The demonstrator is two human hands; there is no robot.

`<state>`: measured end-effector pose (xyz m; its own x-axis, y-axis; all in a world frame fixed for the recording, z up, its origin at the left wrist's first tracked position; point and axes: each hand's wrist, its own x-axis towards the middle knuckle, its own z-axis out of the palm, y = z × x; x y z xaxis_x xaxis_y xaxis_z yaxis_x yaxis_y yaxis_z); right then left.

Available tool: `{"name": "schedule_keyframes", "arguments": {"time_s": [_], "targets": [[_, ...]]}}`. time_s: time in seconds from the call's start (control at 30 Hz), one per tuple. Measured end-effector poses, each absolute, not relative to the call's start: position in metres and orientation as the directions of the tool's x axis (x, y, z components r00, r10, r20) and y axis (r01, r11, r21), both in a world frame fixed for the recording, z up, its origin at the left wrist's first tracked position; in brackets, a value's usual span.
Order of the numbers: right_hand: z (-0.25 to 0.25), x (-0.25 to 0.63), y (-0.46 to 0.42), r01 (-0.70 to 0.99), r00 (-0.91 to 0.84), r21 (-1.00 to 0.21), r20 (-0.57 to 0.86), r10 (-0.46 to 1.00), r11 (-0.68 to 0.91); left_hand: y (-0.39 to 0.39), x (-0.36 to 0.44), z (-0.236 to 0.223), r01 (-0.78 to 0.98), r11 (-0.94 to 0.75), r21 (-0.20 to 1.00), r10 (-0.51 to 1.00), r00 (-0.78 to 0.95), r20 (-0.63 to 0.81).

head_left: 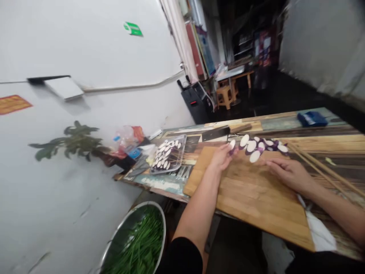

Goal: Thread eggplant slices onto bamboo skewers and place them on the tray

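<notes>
My left hand [221,156] is closed on an eggplant slice [232,145], white with a purple rim, above the back left part of the wooden cutting board [256,190]. To its right lies a pile of similar eggplant slices [251,146] along the board's far edge. My right hand [288,173] is over the board's right side, thumb and fingers pinched together just in front of the pile. Whatever is between those fingertips is too thin and blurred to name. Behind the board rests a cleaver [216,133] with a dark blade and wooden handle.
Left of the board, a clear tray [182,154] holds skewered eggplant slices. Long thin sticks [327,167] lie at the right. A dark blue packet [312,119] sits at the far right corner. Below the table's left edge stands a metal basin [164,217] of green vegetables [142,239].
</notes>
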<state>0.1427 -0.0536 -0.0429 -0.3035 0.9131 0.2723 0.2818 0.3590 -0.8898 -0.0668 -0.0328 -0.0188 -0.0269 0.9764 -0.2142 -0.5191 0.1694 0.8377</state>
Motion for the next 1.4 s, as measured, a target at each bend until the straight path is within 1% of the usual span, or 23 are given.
{"name": "schedule_keyframes", "arguments": {"time_s": [0.07,0.17,0.27,0.47,0.57,0.7,0.8,0.9,1.07,1.3,1.4], "targets": [[-0.045,0.145,-0.052,0.312,-0.400,-0.866,0.253,0.881,0.390,-0.026,-0.074,-0.024,-0.599,0.151,0.787,0.977,-0.029,-0.209],[-0.043,0.147,-0.055,0.319,-0.496,-0.862,0.202,0.844,0.394,-0.024,-0.079,-0.027,-0.645,0.127,0.754,0.970,-0.079,-0.232],[-0.040,0.146,-0.057,0.303,-0.513,-0.884,0.162,0.843,0.355,-0.023,-0.080,-0.028,-0.683,0.111,0.722,0.968,-0.089,-0.233],[-0.039,0.145,-0.056,0.304,-0.497,-0.876,0.188,0.847,0.373,-0.024,-0.082,-0.026,-0.698,0.127,0.705,0.946,-0.129,-0.298],[-0.040,0.144,-0.055,0.322,-0.491,-0.871,0.182,0.852,0.372,-0.025,-0.081,-0.024,-0.700,0.131,0.702,0.946,-0.124,-0.300],[-0.039,0.144,-0.055,0.335,-0.489,-0.867,0.176,0.855,0.370,-0.024,-0.082,-0.025,-0.696,0.117,0.708,0.951,-0.128,-0.283],[-0.037,0.143,-0.057,0.314,-0.484,-0.875,0.188,0.854,0.370,-0.023,-0.085,-0.026,-0.653,0.109,0.749,0.951,-0.151,-0.270],[-0.033,0.144,-0.059,0.286,-0.492,-0.887,0.189,0.850,0.363,-0.022,-0.087,-0.025,-0.584,0.065,0.809,0.951,-0.210,-0.229],[-0.030,0.144,-0.061,0.279,-0.484,-0.894,0.185,0.855,0.351,-0.024,-0.087,-0.021,-0.575,-0.007,0.818,0.960,-0.232,-0.154],[-0.039,0.144,-0.059,0.208,-0.499,-0.940,0.138,0.856,0.272,-0.026,-0.084,-0.026,-0.539,-0.004,0.842,0.961,-0.235,-0.145],[-0.039,0.144,-0.060,0.195,-0.515,-0.943,0.135,0.846,0.269,-0.024,-0.083,-0.028,-0.546,0.005,0.838,0.952,-0.252,-0.171]]}}
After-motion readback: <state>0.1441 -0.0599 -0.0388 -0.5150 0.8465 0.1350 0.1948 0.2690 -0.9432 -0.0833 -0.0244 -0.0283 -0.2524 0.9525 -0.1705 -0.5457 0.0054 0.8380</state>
